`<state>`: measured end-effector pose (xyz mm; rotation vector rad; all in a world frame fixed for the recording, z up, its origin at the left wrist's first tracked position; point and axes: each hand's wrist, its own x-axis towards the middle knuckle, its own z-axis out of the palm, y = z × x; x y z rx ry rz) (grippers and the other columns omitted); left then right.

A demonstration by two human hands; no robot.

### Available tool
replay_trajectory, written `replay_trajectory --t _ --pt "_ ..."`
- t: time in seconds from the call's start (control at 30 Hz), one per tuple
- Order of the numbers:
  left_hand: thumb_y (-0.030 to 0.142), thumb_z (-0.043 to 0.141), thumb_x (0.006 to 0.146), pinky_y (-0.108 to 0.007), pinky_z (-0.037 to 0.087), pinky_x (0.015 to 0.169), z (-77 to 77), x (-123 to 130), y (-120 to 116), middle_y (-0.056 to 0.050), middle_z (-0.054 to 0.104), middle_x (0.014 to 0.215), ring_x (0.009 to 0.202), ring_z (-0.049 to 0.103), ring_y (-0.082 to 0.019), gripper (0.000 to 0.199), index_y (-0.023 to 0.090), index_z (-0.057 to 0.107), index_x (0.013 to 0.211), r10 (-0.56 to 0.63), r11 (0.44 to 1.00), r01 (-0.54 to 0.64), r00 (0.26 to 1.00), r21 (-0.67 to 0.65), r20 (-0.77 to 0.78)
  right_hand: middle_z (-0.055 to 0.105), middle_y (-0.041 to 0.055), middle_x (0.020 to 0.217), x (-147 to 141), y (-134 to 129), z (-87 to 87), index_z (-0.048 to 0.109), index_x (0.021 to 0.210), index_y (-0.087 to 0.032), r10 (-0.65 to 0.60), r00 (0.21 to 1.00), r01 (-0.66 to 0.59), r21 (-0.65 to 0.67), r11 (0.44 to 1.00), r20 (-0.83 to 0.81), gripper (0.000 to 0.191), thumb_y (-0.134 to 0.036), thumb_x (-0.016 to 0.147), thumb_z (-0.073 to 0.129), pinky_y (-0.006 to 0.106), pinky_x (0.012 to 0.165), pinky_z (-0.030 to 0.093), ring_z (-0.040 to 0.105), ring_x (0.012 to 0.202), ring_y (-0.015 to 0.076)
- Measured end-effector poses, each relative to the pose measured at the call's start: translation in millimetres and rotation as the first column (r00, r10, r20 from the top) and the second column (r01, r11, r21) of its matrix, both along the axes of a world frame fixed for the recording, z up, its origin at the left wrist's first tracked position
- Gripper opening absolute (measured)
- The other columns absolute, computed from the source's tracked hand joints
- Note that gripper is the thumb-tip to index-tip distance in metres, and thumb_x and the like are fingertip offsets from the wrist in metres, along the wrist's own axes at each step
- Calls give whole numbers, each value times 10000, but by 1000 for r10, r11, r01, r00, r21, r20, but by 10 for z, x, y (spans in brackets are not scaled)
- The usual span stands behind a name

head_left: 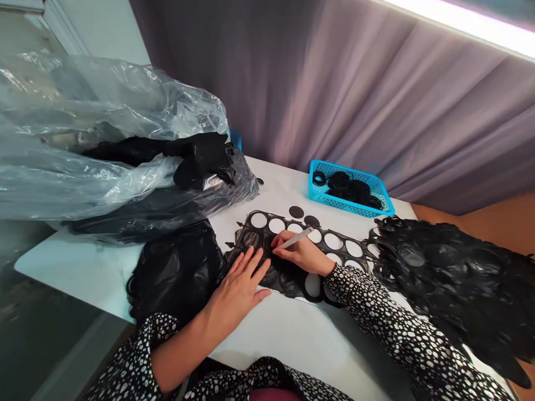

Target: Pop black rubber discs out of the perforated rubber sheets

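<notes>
A thin black rubber-like sheet [288, 283] with rows of round openings lies on the white table [267, 328]. Some openings show white through them, while others at the left are filled with dark material. My left hand [237, 287] rests flat on the sheet's left end, fingers stretched out. In my right hand [304, 253] is a slim whitish pen-like tool [296, 238], held in a closed grip; its tip is hidden by my fingers, close to a dark circle. Just beyond the sheet lie two loose black discs, one [296, 212] left of the other [311, 221].
At the back, a blue basket [351, 207] holds black rings and discs. A pile of black sheets [455, 267] covers the right side. More black sheets [175, 273] lie left, below a large clear plastic bag [104, 184] with black material. A curtain [355, 83] hangs behind.
</notes>
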<state>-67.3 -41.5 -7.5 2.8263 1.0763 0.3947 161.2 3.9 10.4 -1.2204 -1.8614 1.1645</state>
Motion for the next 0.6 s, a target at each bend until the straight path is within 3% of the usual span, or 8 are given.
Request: replay_trajectory --t 0.17,0.27,0.37,0.47,0.53,0.6 --pt "424 544 963 -500 372 1123 -4 12 -2 -141 409 1513 1420 336 -322 514 184 471 1412 8 1000 -8 1000 -13 -29 633 35 881 -9 9 5 486 695 -199 6 999 -7 25 1000 40 227 -290 858 615 289 685 453 557 761 150" --pt "425 578 943 -505 372 1123 11 13 -7 -141 395 1522 1424 319 -341 542 176 473 1413 16 999 -17 999 -30 -42 623 42 888 -40 -41 24 511 756 -202 20 986 -45 151 987 164 165 -248 895 588 293 703 463 562 779 160" --pt "431 611 920 -525 361 1125 26 15 -12 -134 399 1521 1431 289 -365 566 177 483 1409 22 999 -24 998 -33 -54 616 68 883 -108 -117 45 537 824 -198 35 902 -189 320 928 431 123 -189 944 512 317 750 465 566 831 194" --pt "426 645 897 -539 368 1114 23 19 -20 -136 411 1512 1426 283 -395 589 168 494 1405 28 999 -30 997 -23 -74 632 84 869 -125 -111 65 543 849 -188 25 818 -274 352 895 574 155 -171 974 453 311 751 458 584 829 204" --pt "422 635 905 -535 382 1104 10 19 -25 -127 417 1511 1426 283 -395 574 177 494 1405 39 999 -40 997 -16 -60 651 77 868 -59 -32 84 551 882 -187 -36 837 -185 345 920 546 136 -178 976 453 286 722 451 604 802 190" --pt "424 615 919 -530 396 1092 -7 16 -28 -114 424 1508 1424 293 -391 554 194 492 1408 46 999 -47 998 -9 -43 674 70 878 59 75 113 550 876 -190 -160 866 -18 348 937 473 114 -179 960 474 273 698 442 621 777 179"
